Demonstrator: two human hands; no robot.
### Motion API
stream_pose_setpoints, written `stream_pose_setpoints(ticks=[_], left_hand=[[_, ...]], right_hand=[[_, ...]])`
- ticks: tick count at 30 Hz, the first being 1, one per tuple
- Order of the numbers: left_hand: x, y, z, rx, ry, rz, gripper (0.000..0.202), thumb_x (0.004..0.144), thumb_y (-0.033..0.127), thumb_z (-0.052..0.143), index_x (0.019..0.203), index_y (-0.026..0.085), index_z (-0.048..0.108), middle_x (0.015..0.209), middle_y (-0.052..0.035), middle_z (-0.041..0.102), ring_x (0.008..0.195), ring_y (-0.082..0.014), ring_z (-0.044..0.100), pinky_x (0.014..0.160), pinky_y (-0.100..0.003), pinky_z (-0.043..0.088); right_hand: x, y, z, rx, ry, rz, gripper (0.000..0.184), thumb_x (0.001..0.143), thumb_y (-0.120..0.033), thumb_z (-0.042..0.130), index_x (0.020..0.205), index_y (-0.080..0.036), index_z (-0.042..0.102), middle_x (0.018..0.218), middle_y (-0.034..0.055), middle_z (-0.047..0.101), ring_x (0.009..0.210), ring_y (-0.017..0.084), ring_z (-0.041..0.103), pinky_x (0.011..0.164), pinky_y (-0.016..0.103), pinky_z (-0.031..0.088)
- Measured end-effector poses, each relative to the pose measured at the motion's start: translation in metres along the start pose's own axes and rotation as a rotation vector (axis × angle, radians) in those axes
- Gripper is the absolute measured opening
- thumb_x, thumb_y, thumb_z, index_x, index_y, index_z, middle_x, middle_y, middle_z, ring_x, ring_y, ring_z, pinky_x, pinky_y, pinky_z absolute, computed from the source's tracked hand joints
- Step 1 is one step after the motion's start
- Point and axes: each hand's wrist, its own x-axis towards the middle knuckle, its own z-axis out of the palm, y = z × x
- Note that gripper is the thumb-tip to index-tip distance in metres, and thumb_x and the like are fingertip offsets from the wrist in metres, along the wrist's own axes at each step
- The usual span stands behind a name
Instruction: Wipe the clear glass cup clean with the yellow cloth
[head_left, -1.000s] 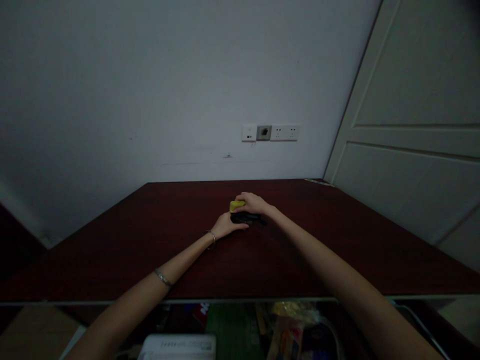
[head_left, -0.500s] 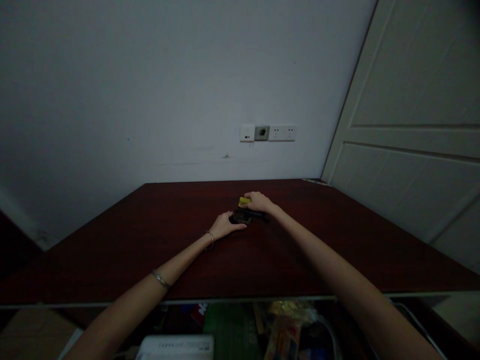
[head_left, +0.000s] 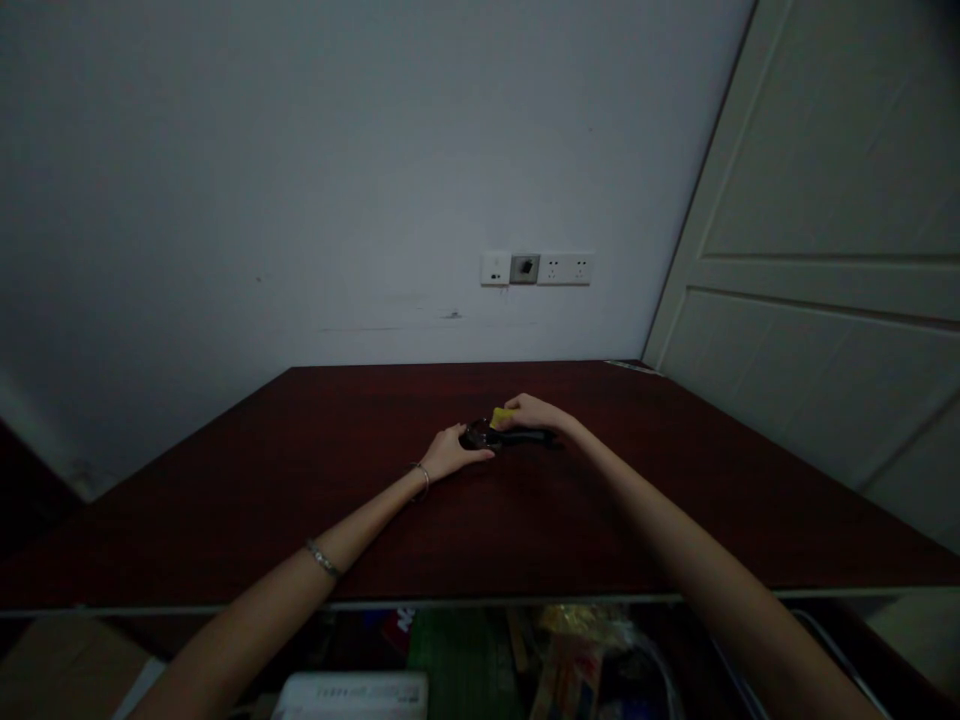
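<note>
A small black object point(head_left: 480, 436) lies on the dark red-brown table point(head_left: 300, 480), too dark to name. My left hand point(head_left: 450, 453) rests against its near left end, fingers curled round it. My right hand point(head_left: 538, 415) presses a small yellow pad point(head_left: 501, 416) onto the black object's top, fingers closed over the pad. Both arms reach out over the table's middle. A bracelet sits on my left wrist and another further up the forearm.
A white wall with a row of sockets point(head_left: 535, 269) stands behind the table. A pale panelled door point(head_left: 825, 300) is at the right. Below the table's near edge lie a white box point(head_left: 352, 695) and several coloured packages point(head_left: 570, 660).
My right hand has slid the yellow pad to the right along the black object. My left hand has stayed at the object's left end.
</note>
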Motion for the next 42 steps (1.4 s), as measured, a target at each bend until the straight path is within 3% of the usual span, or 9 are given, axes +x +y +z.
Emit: stream_pose_setpoints(ticks=[3, 6, 8, 12, 16, 20, 27, 35, 42], left_hand=[[-0.001, 0.0, 0.001, -0.017, 0.006, -0.001, 0.059, 0.057, 0.062, 0.062, 0.091, 0.014, 0.062, 0.088, -0.0078, 0.065, 0.08, -0.0236, 0.06, 0.066, -0.028, 0.044], [-0.001, -0.001, 0.002, -0.034, 0.01, -0.005, 0.059, 0.057, 0.061, 0.063, 0.094, 0.015, 0.062, 0.091, -0.0081, 0.065, 0.082, -0.0235, 0.06, 0.069, -0.029, 0.045], [0.0, -0.001, 0.003, -0.035, 0.016, -0.002, 0.059, 0.057, 0.06, 0.063, 0.095, 0.015, 0.062, 0.092, -0.008, 0.065, 0.083, -0.0236, 0.06, 0.071, -0.03, 0.045], [0.0, -0.003, 0.004, -0.046, 0.02, 0.001, 0.059, 0.057, 0.059, 0.064, 0.097, 0.016, 0.062, 0.093, -0.0077, 0.065, 0.084, -0.0235, 0.06, 0.073, -0.03, 0.045], [0.0, -0.005, 0.005, -0.034, 0.026, 0.012, 0.062, 0.057, 0.061, 0.063, 0.098, 0.015, 0.062, 0.093, -0.0085, 0.065, 0.083, -0.0237, 0.06, 0.073, -0.03, 0.045], [0.0, -0.005, 0.006, -0.033, 0.028, -0.006, 0.061, 0.057, 0.061, 0.063, 0.097, 0.015, 0.062, 0.091, -0.0082, 0.065, 0.083, -0.0236, 0.06, 0.071, -0.03, 0.045], [0.0, -0.004, 0.007, -0.021, 0.038, -0.012, 0.057, 0.057, 0.06, 0.063, 0.093, 0.016, 0.062, 0.089, -0.0072, 0.066, 0.082, -0.0232, 0.06, 0.07, -0.029, 0.045], [0.002, -0.008, 0.008, 0.01, 0.044, 0.011, 0.057, 0.057, 0.062, 0.062, 0.09, 0.015, 0.062, 0.089, -0.0071, 0.066, 0.081, -0.0223, 0.06, 0.069, -0.028, 0.044], [0.0, 0.0, 0.005, -0.025, 0.026, -0.027, 0.04, 0.06, 0.047, 0.066, 0.086, 0.016, 0.063, 0.086, -0.0066, 0.067, 0.085, -0.0228, 0.06, 0.073, -0.028, 0.044]], right_hand=[[0.0, 0.008, -0.008, 0.077, 0.022, -0.105, 0.035, 0.062, -0.046, 0.062, 0.075, -0.014, 0.064, 0.063, -0.0006, 0.057, 0.058, 0.012, 0.05, 0.052, 0.021, 0.037], [0.007, 0.014, -0.011, 0.047, 0.297, -0.213, 0.035, 0.066, -0.043, 0.062, 0.087, -0.015, 0.063, 0.078, 0.0023, 0.061, 0.071, 0.014, 0.054, 0.062, 0.024, 0.041], [0.01, 0.017, -0.007, -0.037, 0.41, -0.307, 0.032, 0.068, -0.034, 0.063, 0.094, -0.016, 0.062, 0.089, 0.0044, 0.062, 0.081, 0.016, 0.055, 0.072, 0.027, 0.042], [0.004, 0.019, 0.01, -0.248, 0.308, -0.496, 0.034, 0.072, -0.017, 0.057, 0.105, -0.02, 0.06, 0.095, 0.0063, 0.063, 0.092, 0.018, 0.054, 0.078, 0.03, 0.043], [-0.01, 0.021, 0.027, -0.352, 0.276, -0.615, 0.039, 0.075, -0.008, 0.049, 0.113, -0.016, 0.055, 0.107, 0.0105, 0.061, 0.105, 0.02, 0.053, 0.088, 0.032, 0.042], [-0.023, 0.024, 0.041, -0.403, 0.328, -0.592, 0.043, 0.079, -0.005, 0.043, 0.121, -0.013, 0.048, 0.12, 0.0144, 0.055, 0.114, 0.02, 0.05, 0.096, 0.034, 0.04], [-0.048, 0.009, 0.062, -0.547, 0.415, -0.522, 0.041, 0.079, -0.003, 0.043, 0.12, -0.006, 0.046, 0.123, 0.0219, 0.051, 0.118, 0.025, 0.047, 0.098, 0.039, 0.04], [-0.065, -0.01, 0.069, -0.637, 0.412, -0.499, 0.038, 0.08, -0.001, 0.04, 0.117, 0.001, 0.049, 0.121, 0.0251, 0.052, 0.115, 0.028, 0.05, 0.099, 0.039, 0.04], [-0.075, -0.016, 0.077, -0.589, 0.406, -0.529, 0.043, 0.075, 0.0, 0.041, 0.117, -0.003, 0.051, 0.12, 0.0212, 0.054, 0.114, 0.026, 0.051, 0.098, 0.037, 0.041]])
